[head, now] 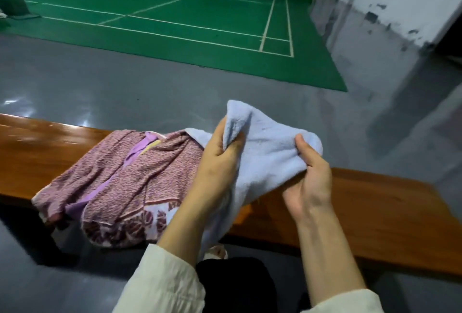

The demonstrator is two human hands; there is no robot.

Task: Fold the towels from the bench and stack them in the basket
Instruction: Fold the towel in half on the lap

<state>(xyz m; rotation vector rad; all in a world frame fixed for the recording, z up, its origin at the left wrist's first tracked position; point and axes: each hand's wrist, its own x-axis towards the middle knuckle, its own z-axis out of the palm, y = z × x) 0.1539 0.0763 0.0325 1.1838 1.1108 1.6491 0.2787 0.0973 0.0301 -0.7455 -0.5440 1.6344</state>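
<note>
1. One pale blue towel (270, 152) is held up over the bench (375, 212), bunched and not yet folded flat; its held edge runs left to right between the two hands, and the rest hangs down on the near side behind the left forearm
2. Left hand (217, 167) pinches a raised fold of the top edge between thumb and curled fingers; right hand (310, 177) grips the right end, thumb on the near face, fingers curled round behind
3. Both hands are on the cloth, so neither has to reach; judging by the slack between them, the coming move turns on drawing them apart along that left-right line to find the corners and pull the edge straight
4. Just left of the left hand, a pink-and-purple patterned towel (130, 182) lies crumpled across the bench, unfolded; the blue towel's left corner seems to rest against it
5. No basket shows in view, so which way the folded towel must travel cannot be told
</note>
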